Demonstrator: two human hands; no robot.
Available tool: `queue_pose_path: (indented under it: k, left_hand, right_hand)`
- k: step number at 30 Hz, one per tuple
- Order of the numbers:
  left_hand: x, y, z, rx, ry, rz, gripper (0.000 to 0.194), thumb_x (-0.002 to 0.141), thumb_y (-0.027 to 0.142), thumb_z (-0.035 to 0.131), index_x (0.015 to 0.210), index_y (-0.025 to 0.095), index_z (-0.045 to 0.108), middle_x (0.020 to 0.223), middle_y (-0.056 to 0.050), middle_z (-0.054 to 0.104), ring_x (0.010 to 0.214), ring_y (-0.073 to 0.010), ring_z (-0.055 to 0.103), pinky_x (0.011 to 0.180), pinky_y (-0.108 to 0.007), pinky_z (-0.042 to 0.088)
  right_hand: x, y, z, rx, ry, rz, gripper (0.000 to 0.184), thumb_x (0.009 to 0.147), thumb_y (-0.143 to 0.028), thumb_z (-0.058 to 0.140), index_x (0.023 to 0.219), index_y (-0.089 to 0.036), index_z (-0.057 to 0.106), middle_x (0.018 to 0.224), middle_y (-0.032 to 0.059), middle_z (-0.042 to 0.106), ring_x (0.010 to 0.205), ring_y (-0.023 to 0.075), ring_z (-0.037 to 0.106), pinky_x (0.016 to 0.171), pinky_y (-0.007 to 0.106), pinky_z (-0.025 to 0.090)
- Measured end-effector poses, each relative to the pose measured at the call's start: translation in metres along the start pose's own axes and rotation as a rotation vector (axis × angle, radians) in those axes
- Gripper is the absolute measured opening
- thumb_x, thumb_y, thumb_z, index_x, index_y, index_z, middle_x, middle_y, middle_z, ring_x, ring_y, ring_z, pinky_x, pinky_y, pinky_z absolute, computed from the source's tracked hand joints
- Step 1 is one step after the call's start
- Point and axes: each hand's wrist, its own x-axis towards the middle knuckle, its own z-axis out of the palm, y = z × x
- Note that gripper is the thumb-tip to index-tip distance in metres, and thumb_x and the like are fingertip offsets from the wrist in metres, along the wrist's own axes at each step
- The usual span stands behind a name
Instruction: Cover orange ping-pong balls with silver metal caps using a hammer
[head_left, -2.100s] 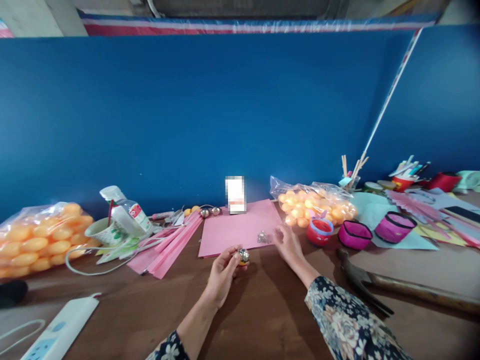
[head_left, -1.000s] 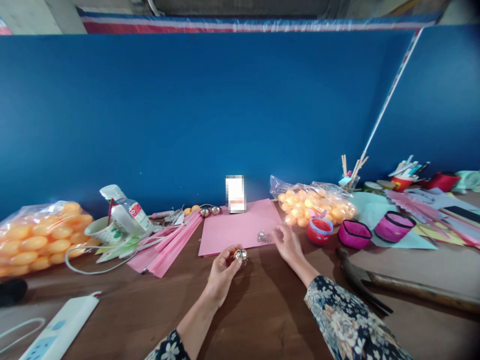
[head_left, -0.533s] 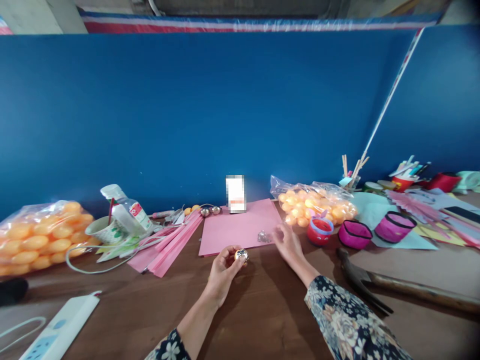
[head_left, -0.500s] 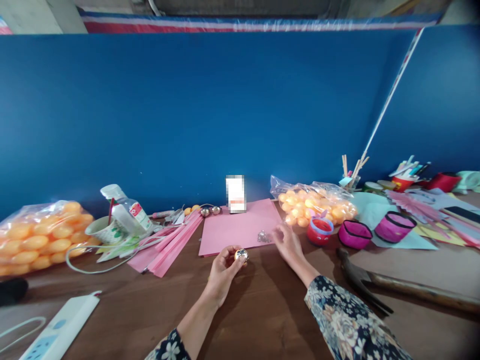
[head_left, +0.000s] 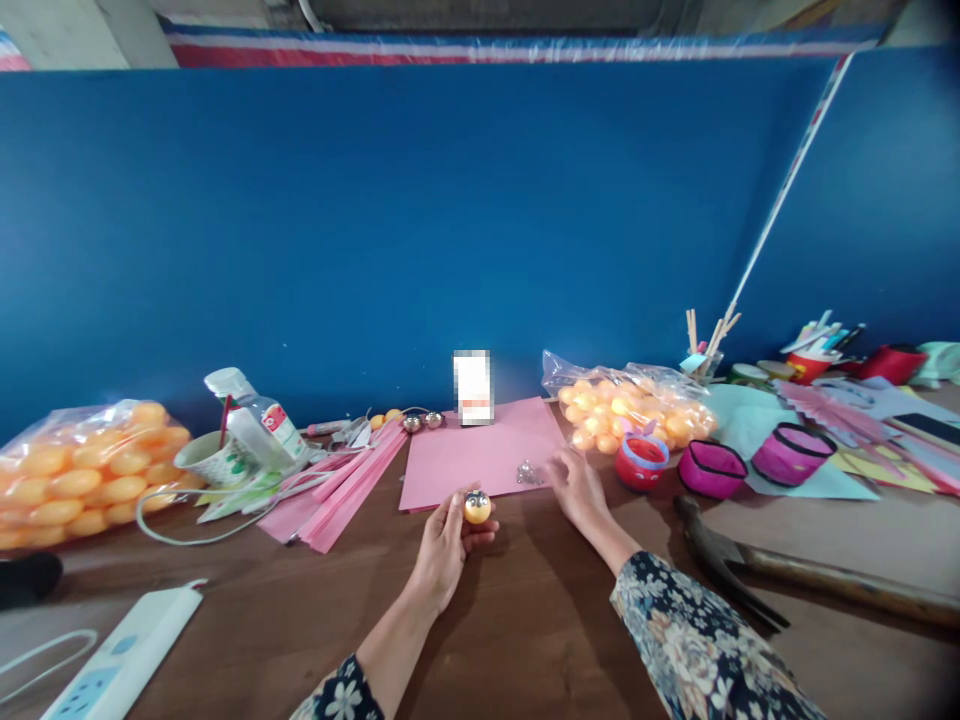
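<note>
My left hand [head_left: 444, 548] is closed around an orange table tennis ball [head_left: 478, 509], its thumb and fingers along the sides. Shiny silver studs cover the upper part of this ball. To the right, my right hand [head_left: 579, 490] rests low over the table at the edge of the pink paper [head_left: 480, 455], fingers bent and tips close together; whether something small is between them is hidden. Just left of those fingertips lies a small heap of silver studs [head_left: 527, 472] on the paper. Two silver-covered balls [head_left: 423, 422] sit beyond the paper's left corner.
Bags of orange balls [head_left: 634, 408] stand at both sides. A claw hammer [head_left: 825, 572] lies at right near two magenta fabric rings [head_left: 712, 469] and a red cup [head_left: 642, 462]. Pink strips [head_left: 341, 485], a bottle [head_left: 262, 415], a cable and a power strip [head_left: 124, 655] are at left.
My left hand has turned the ball, so more of its orange side shows below the silver studs. The left thumb has shifted to the ball's left. My right hand has barely moved.
</note>
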Motion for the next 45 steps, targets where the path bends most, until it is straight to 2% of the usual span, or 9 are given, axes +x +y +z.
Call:
queue_pose_path:
  k: [7, 13, 18, 22, 29, 39, 45]
  left_hand:
    - [0.0002, -0.002, -0.0033, -0.06, -0.014, 0.005, 0.045, 0.076, 0.044, 0.059, 0.11, 0.014, 0.058, 0.088, -0.009, 0.067, 0.075, -0.0171, 0.065, 0.064, -0.027, 0.053]
    - [0.002, -0.0021, -0.0043, -0.035, -0.048, 0.034, 0.034, 0.069, 0.03, 0.07, 0.099, 0.015, 0.061, 0.085, -0.004, 0.065, 0.073, -0.013, 0.064, 0.067, -0.023, 0.051]
    - [0.0027, -0.0025, -0.005, -0.01, -0.032, 0.037, 0.038, 0.065, 0.026, 0.074, 0.098, 0.015, 0.06, 0.082, -0.004, 0.065, 0.074, -0.0132, 0.063, 0.071, -0.025, 0.051]
    - [0.0035, -0.0036, -0.006, -0.007, -0.045, 0.031, 0.039, 0.066, 0.028, 0.073, 0.101, 0.016, 0.061, 0.086, -0.005, 0.066, 0.077, -0.0142, 0.063, 0.074, -0.027, 0.051]
    - [0.0039, -0.004, -0.0047, -0.046, -0.028, 0.041, 0.04, 0.069, 0.035, 0.069, 0.107, 0.021, 0.063, 0.103, -0.006, 0.064, 0.08, -0.0129, 0.061, 0.073, -0.026, 0.051]
    - [0.0065, -0.0082, -0.0078, -0.124, -0.034, 0.017, 0.044, 0.078, 0.044, 0.057, 0.111, 0.015, 0.06, 0.097, -0.01, 0.067, 0.073, -0.0145, 0.063, 0.07, -0.029, 0.053]
    - [0.0035, -0.0055, -0.0058, -0.135, -0.023, 0.027, 0.046, 0.074, 0.039, 0.064, 0.115, 0.019, 0.057, 0.097, -0.009, 0.067, 0.078, -0.016, 0.064, 0.072, -0.032, 0.053]
  right_hand:
    - [-0.0002, 0.0006, -0.0007, 0.01, -0.009, -0.026, 0.017, 0.079, -0.025, 0.043, 0.078, -0.019, 0.059, 0.079, 0.0056, 0.065, 0.075, 0.0203, 0.06, 0.067, 0.029, 0.043]
    - [-0.0006, 0.0014, -0.0005, 0.033, -0.014, -0.032, 0.017, 0.077, -0.023, 0.043, 0.081, -0.019, 0.059, 0.082, 0.0057, 0.065, 0.076, 0.0195, 0.061, 0.068, 0.028, 0.044]
    - [-0.0009, 0.0028, 0.0003, 0.042, -0.02, -0.033, 0.017, 0.077, -0.023, 0.043, 0.081, -0.018, 0.059, 0.081, 0.0054, 0.065, 0.075, 0.0194, 0.06, 0.068, 0.028, 0.044]
    - [-0.0008, 0.0018, -0.0002, 0.042, -0.021, -0.021, 0.017, 0.076, -0.024, 0.044, 0.08, -0.018, 0.059, 0.081, 0.0057, 0.065, 0.074, 0.0195, 0.06, 0.068, 0.029, 0.044]
    - [-0.0016, -0.0043, -0.0039, 0.039, -0.032, 0.006, 0.016, 0.075, -0.026, 0.045, 0.077, -0.02, 0.06, 0.074, 0.0039, 0.065, 0.067, 0.0189, 0.061, 0.062, 0.029, 0.044]
    - [-0.0003, 0.0002, -0.0009, 0.043, -0.012, -0.011, 0.016, 0.075, -0.023, 0.045, 0.08, -0.019, 0.06, 0.079, 0.0049, 0.065, 0.072, 0.0193, 0.061, 0.067, 0.03, 0.045]
    - [-0.0014, 0.0016, 0.0005, 0.073, 0.021, -0.022, 0.018, 0.077, -0.022, 0.043, 0.086, -0.019, 0.059, 0.086, 0.0065, 0.066, 0.08, 0.0202, 0.061, 0.072, 0.031, 0.046]
